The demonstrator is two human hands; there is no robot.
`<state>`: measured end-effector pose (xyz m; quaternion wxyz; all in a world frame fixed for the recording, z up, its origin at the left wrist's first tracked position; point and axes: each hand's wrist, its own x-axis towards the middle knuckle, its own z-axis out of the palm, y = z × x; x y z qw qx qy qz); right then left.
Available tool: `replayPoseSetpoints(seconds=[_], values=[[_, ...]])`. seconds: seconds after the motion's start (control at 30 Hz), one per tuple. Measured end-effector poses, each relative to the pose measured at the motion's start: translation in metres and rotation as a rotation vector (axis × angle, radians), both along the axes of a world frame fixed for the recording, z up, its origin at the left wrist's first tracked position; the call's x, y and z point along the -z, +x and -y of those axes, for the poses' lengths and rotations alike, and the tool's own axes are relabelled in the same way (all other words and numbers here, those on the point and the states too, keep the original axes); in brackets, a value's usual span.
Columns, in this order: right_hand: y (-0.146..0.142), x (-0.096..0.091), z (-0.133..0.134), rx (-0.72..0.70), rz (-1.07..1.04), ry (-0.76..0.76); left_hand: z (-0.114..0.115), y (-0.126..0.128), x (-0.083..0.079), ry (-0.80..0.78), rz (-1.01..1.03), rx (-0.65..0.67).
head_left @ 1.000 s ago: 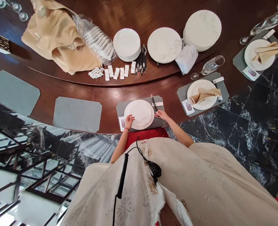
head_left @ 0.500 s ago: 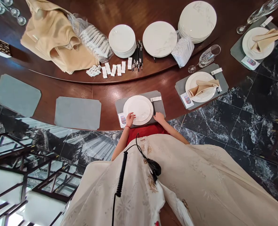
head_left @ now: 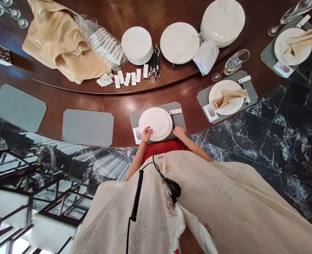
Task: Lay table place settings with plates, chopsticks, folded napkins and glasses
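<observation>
- Head view: white round ceramic plate [head_left: 156,121] on a grey rectangular placemat [head_left: 179,120], at the near edge of a dark polished wooden table [head_left: 121,120].
- Slender black chopsticks [head_left: 172,121] lie right of the plate, just near a white rectangular rest [head_left: 175,111].
- Left hand [head_left: 147,134], open and relaxed, fingers on the plate's near side.
- Right hand [head_left: 178,132], curled at the chopsticks' near end; whether it grasps them cannot be told.
</observation>
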<state>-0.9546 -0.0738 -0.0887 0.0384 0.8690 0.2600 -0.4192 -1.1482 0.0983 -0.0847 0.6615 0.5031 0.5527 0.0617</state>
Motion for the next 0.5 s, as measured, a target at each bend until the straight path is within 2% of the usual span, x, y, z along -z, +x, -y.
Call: replayPoseSetpoints(seconds=[0.1, 0.2, 0.27, 0.4, 0.5], values=[[0.015, -0.01, -0.004, 0.006, -0.023, -0.006, 0.0, -0.003, 0.002, 0.005, -0.014, 0.012], [0.064, -0.028, -0.02, 0.045, -0.006, -0.005, -0.001, -0.006, 0.005, 0.014, -0.023, 0.01], [0.118, -0.043, -0.039, 0.074, 0.073, 0.033, -0.001, -0.008, 0.008, 0.017, -0.03, -0.007], [0.249, -0.078, -0.091, 0.125, 0.345, 0.214, -0.001, -0.015, 0.014, 0.03, 0.003, -0.061], [0.338, -0.093, -0.134, 0.139, 0.543, 0.318, -0.001, -0.02, 0.02, 0.038, 0.025, -0.112]])
